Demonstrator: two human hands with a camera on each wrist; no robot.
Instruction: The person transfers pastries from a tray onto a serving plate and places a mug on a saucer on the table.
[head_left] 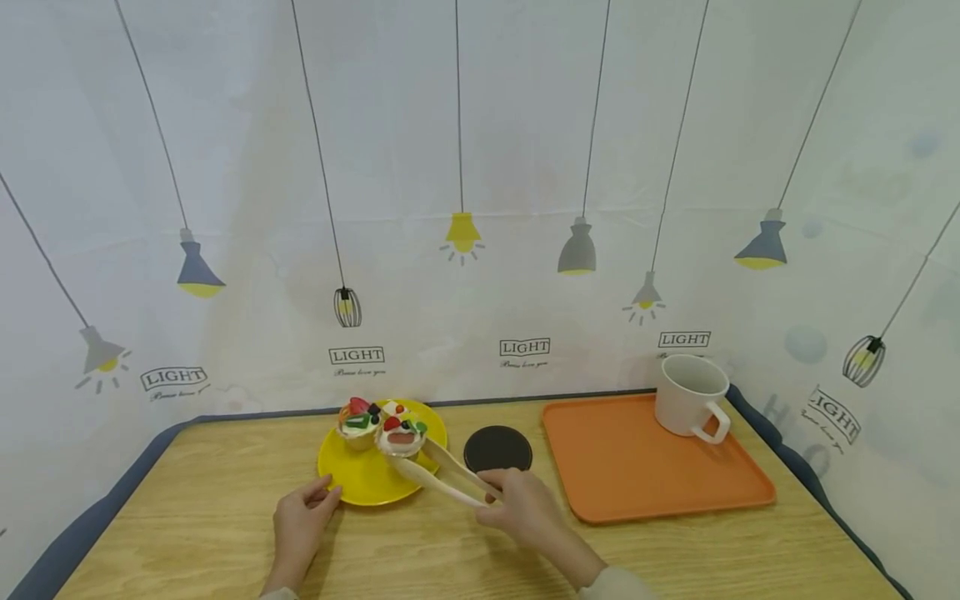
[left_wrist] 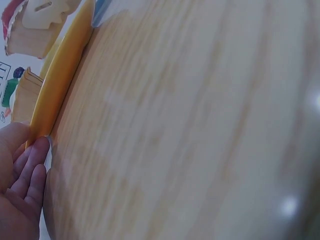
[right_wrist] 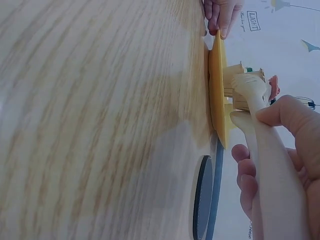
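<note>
My left hand [head_left: 300, 521] pinches the near left rim of a yellow plate [head_left: 360, 483], thumb on top and fingers below in the left wrist view. Several toy cupcakes with white cream and fruit sit together on the plate, among them a strawberry-topped cupcake [head_left: 358, 423] on the left. My right hand [head_left: 525, 510] grips pale cream-coloured tongs [right_wrist: 275, 165] between thumb and fingers. Their tips reach over the plate, one on either side of the front cupcake [head_left: 401, 439], right at its cup. In the right wrist view the near tip hides part of this cupcake.
A round black coaster [head_left: 498, 448] lies right of the plate, just beyond my right hand. Further right is an orange tray [head_left: 637, 467] with a white mug [head_left: 686, 400] in its far right corner. A printed white curtain [head_left: 420, 292] stands behind the wooden table [head_left: 420, 558].
</note>
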